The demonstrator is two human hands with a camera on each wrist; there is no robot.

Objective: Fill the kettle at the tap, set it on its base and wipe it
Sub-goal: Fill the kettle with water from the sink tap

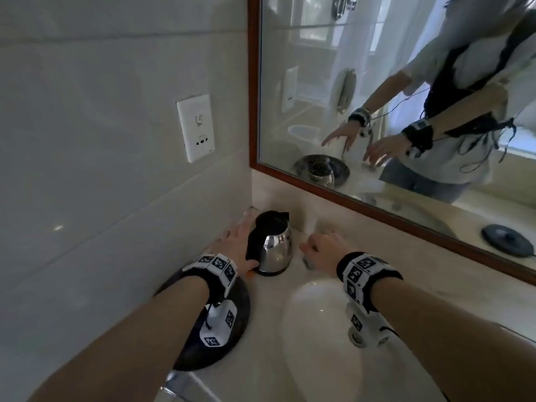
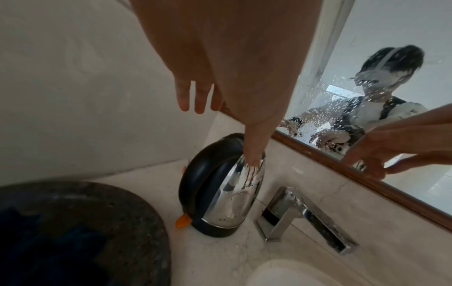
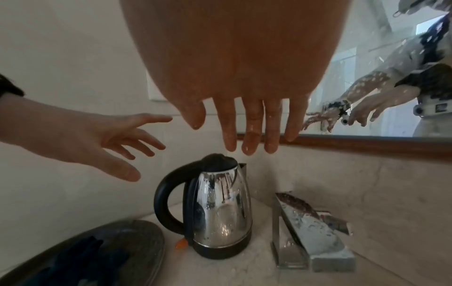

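Observation:
The steel kettle [image 1: 275, 246] with black lid and handle stands upright on the counter in the corner, just left of the chrome tap [image 2: 305, 214]. Its orange switch [image 2: 182, 222] sticks out at the foot of the handle. My left hand [image 1: 236, 240] hovers open with spread fingers above and left of the handle, holding nothing. My right hand [image 1: 322, 246] is open over the tap and the kettle [image 3: 220, 209]. Its wet fingers [image 3: 247, 133] hang straight just above the lid. A black round kettle base [image 1: 507, 240] shows only as a reflection in the mirror.
A dark round tray [image 1: 235, 332] holding a blue cloth [image 3: 85, 257] lies on the counter left of the white basin [image 1: 319, 338]. The tiled wall with a socket [image 1: 195, 127] closes the left side, and a wood-framed mirror [image 1: 362, 68] the back.

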